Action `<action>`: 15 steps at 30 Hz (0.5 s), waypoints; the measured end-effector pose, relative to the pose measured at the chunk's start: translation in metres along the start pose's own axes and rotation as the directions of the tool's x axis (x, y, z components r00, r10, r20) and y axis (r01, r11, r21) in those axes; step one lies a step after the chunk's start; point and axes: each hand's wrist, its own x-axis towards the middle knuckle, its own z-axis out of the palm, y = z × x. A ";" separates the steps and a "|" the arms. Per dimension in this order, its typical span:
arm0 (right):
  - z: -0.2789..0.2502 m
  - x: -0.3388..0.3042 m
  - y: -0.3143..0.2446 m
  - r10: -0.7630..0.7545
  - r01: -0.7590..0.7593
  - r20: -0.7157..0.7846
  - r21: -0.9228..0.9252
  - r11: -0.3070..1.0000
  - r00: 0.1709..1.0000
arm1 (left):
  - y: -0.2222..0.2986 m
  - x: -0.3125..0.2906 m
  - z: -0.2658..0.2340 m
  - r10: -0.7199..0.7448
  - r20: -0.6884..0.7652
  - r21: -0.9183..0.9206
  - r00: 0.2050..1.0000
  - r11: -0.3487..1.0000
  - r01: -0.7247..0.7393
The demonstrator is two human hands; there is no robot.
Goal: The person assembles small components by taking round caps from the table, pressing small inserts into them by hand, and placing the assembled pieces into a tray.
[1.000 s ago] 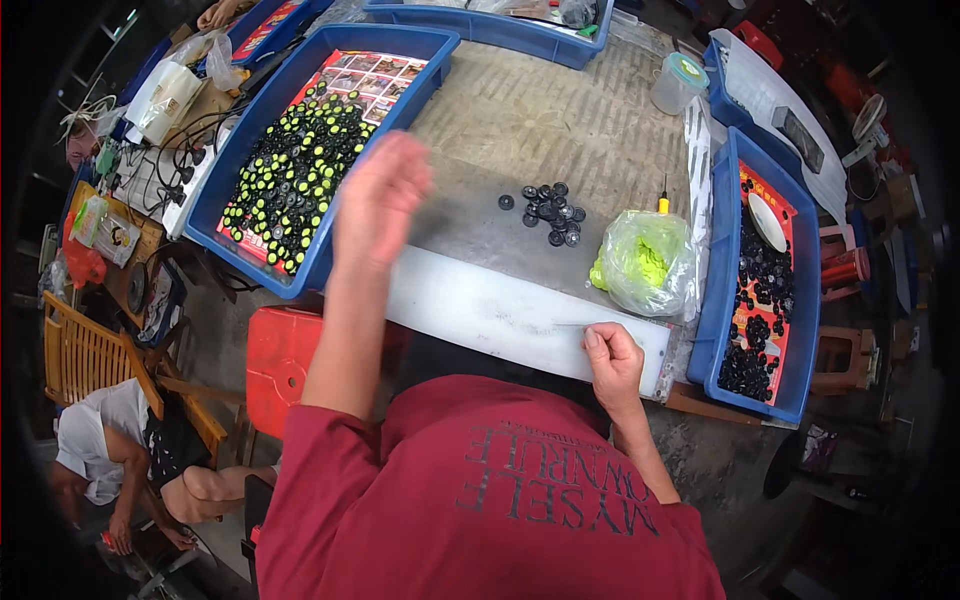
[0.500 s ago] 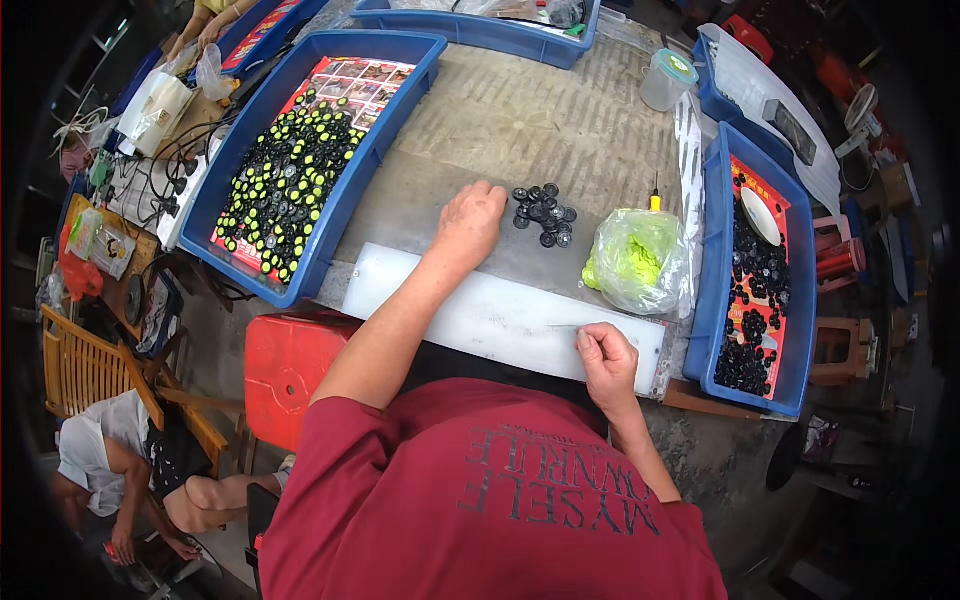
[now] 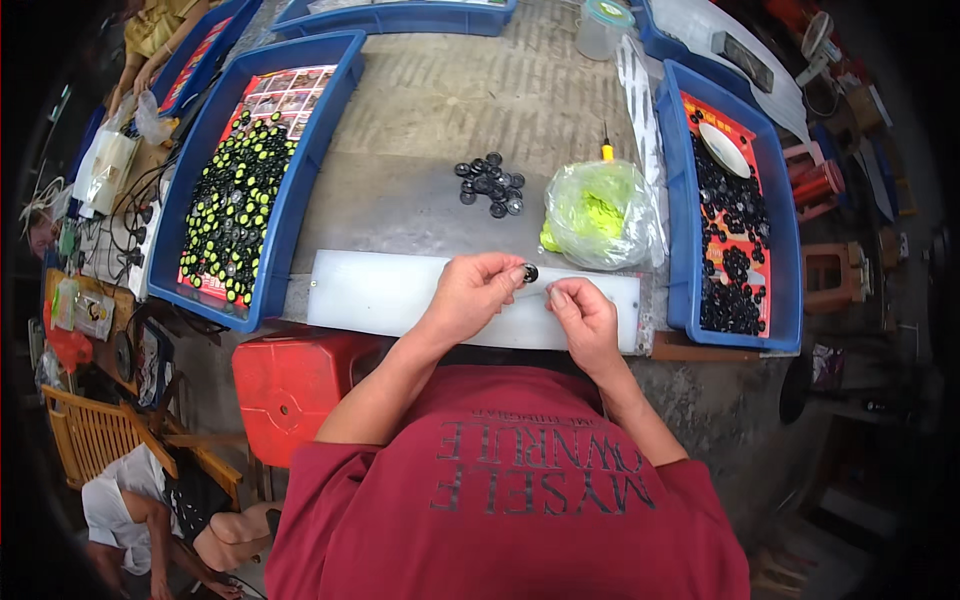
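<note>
Over the white board [image 3: 365, 290] at the table's near edge, my two hands are close together. My left hand [image 3: 466, 300] pinches a small round black wheel-like piece [image 3: 530, 273] between thumb and fingertips. Beside it, my right hand [image 3: 588, 325] is closed in a pinch on a thin needle-like tool, whose tip points toward the black piece; its exact kind is too fine to tell. Beyond my hands lies a small heap of similar black pieces [image 3: 488, 184]. To its right sits a clear plastic bag [image 3: 598, 215] of bright yellow-green bits.
A blue tray [image 3: 318, 150] on the left holds many black pieces with yellow-green centres. Another blue tray [image 3: 683, 210] on the right has black pieces and a white dish [image 3: 724, 150]. A yellow-handled pointed tool [image 3: 607, 152] stands behind the bag. A red stool [image 3: 290, 395] is below left.
My left hand has come back from beside the heap to the white board, with a black piece now in its fingers. My right hand stays pinched near the board. The whole view has shifted.
</note>
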 end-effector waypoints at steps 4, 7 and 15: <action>-0.002 0.000 0.001 0.003 -0.003 0.019 -0.022 1.000 1.000 | -0.005 -0.008 0.012 -0.009 0.054 0.080 0.999 0.997 0.004; -0.003 -0.001 0.001 -0.006 0.007 0.012 -0.054 0.999 1.000 | -0.006 -0.010 0.019 0.001 0.043 0.116 0.999 0.993 -0.006; -0.017 0.007 -0.016 -0.060 0.065 0.029 -0.212 0.975 0.998 | -0.016 -0.008 0.015 0.004 0.058 -0.113 0.998 0.994 0.002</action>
